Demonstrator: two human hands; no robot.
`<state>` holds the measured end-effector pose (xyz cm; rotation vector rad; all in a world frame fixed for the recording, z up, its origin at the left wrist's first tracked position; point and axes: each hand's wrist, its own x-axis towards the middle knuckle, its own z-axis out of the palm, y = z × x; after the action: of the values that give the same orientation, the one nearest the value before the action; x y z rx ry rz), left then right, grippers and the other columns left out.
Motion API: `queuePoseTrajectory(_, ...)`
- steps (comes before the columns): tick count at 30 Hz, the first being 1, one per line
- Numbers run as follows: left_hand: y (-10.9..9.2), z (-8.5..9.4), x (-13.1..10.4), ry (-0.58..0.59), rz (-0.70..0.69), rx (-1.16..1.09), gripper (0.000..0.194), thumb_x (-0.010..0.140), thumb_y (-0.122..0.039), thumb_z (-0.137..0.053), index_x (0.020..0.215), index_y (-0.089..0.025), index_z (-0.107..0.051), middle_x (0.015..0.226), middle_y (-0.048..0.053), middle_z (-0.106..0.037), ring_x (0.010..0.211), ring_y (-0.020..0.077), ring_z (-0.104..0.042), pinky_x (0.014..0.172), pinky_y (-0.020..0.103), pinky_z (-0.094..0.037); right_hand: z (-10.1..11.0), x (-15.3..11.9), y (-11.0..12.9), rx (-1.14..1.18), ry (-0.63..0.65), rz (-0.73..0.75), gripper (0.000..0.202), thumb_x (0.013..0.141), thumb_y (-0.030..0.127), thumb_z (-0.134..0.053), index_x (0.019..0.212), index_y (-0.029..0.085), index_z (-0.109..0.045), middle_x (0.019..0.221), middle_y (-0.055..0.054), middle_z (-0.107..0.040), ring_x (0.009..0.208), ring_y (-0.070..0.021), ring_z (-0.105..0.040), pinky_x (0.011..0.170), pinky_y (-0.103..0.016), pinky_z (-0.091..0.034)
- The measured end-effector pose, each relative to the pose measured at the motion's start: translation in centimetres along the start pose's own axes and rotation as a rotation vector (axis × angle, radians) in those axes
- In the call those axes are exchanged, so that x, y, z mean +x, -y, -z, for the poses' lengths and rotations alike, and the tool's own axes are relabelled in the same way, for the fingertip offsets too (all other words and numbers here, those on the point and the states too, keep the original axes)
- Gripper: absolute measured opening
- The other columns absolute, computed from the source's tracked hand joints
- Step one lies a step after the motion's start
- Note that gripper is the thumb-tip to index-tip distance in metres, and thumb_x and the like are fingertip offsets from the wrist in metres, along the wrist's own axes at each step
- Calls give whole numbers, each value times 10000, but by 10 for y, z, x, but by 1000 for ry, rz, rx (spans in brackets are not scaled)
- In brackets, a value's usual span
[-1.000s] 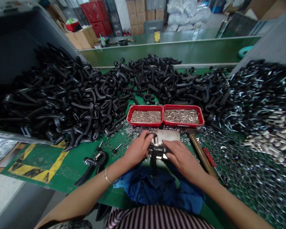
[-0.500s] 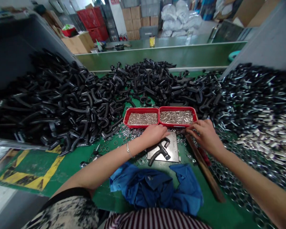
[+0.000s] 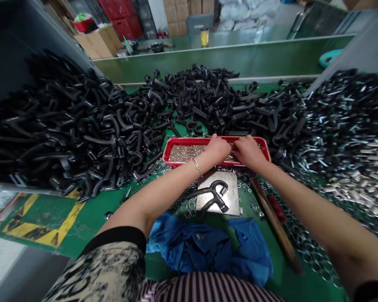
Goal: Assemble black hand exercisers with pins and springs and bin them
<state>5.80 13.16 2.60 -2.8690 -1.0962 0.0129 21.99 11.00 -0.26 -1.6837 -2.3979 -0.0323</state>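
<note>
My left hand (image 3: 218, 150) and my right hand (image 3: 249, 152) meet over the right red tray (image 3: 266, 147), which holds small metal pins. Fingertips are bunched together on both hands. Whatever they grip is too small or hidden to make out. Just left is another red tray (image 3: 166, 156) with tiny metal pieces (image 3: 185, 153). Below my hands, a forked black plastic part (image 3: 214, 196) with a hooked end lies on a metal plate (image 3: 234, 202). A small silver cylinder (image 3: 223, 191) sits by its hook.
A wooden-handled hammer (image 3: 275, 222) lies right of the plate, beside a red item (image 3: 276, 208). Blue cloth (image 3: 195, 247) is crumpled in front. Black parts (image 3: 107, 126) are heaped left and behind; metal cylinders (image 3: 362, 167) pile up right. Loose rings (image 3: 315, 251) cover the green table.
My left hand has moved up and right from beside the plate to the right tray. My right hand has gone left from the tray's corner to join it. The view has tilted down.
</note>
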Motion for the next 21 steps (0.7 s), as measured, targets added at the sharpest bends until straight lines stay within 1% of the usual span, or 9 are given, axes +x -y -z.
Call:
queuePoseTrajectory(3, 1, -7, 1, -60, 9, -10, 288, 961, -128, -445, 1006, -68, -723, 1019, 195, -715, 991, 288, -644, 972, 487, -363, -2, -3, -2, 99, -45, -31, 206, 915, 212, -510, 890, 135, -700, 926, -146, -706, 883, -272, -575, 866, -406, -382)
queuePoseTrajectory(7, 2, -12, 3, -37, -5, -24, 285, 957, -111, -438, 958, -65, -719, 971, 181, -722, 942, 276, -661, 994, 501, -344, -4, -8, -1, 256, -168, -140, 237, 941, 212, -451, 995, 142, -671, 969, -149, -703, 914, -277, -600, 813, -384, -429)
queuePoseTrajectory(9, 1, -12, 2, -73, 9, -24, 285, 959, -104, -420, 975, -47, -699, 976, 190, -714, 948, 291, -661, 969, 494, -363, -4, -9, 0, 295, -204, -121, 242, 941, 200, -447, 1030, 144, -665, 994, -148, -704, 932, -272, -612, 827, -379, -446)
queuePoseTrajectory(11, 0, -11, 0, -127, 38, -32, 289, 968, -102, -390, 1021, -29, -665, 1003, 205, -699, 972, 302, -654, 933, 473, -390, -3, -8, 2, 312, -204, -74, 235, 932, 187, -462, 1027, 156, -675, 1016, -131, -710, 951, -261, -622, 860, -374, -457)
queuePoseTrajectory(14, 0, -8, -6, -187, 67, -93, 286, 980, -92, -359, 1108, -31, -607, 1051, 205, -677, 1009, 286, -640, 906, 439, -417, 5, -5, 5, 299, -213, -52, 242, 919, 175, -477, 1021, 169, -696, 1017, -115, -708, 953, -255, -622, 883, -385, -464)
queuePoseTrajectory(17, 7, -2, -26, -302, 69, -275, 266, 979, -97, -395, 1176, -95, -574, 1096, 147, -665, 1046, 238, -620, 914, 383, -441, 20, -17, 13, 282, -290, -79, 277, 934, 192, -457, 1020, 179, -719, 985, -127, -677, 961, -267, -602, 873, -410, -464)
queuePoseTrajectory(19, 12, 3, -52, -418, 88, -465, 237, 981, -134, -441, 1169, -151, -583, 1124, 101, -659, 1066, 203, -607, 929, 347, -454, 30, -39, 23, 329, -323, -92, 270, 947, 230, -467, 1028, 202, -723, 976, -117, -662, 969, -262, -599, 862, -407, -467)
queuePoseTrajectory(20, 14, 5, -69, -470, 116, -567, 211, 979, -159, -466, 1146, -174, -595, 1124, 81, -662, 1062, 188, -608, 934, 335, -460, 34, -54, 30, 384, -306, -103, 246, 947, 254, -489, 1036, 213, -714, 978, -104, -666, 960, -253, -606, 853, -396, -472)
queuePoseTrajectory(21, 14, 5, -87, -496, 152, -667, 179, 975, -183, -491, 1109, -188, -609, 1104, 62, -671, 1040, 176, -616, 927, 326, -469, 35, -69, 37, 456, -257, -116, 215, 942, 279, -518, 1040, 221, -700, 979, -86, -676, 939, -241, -618, 839, -382, -479)
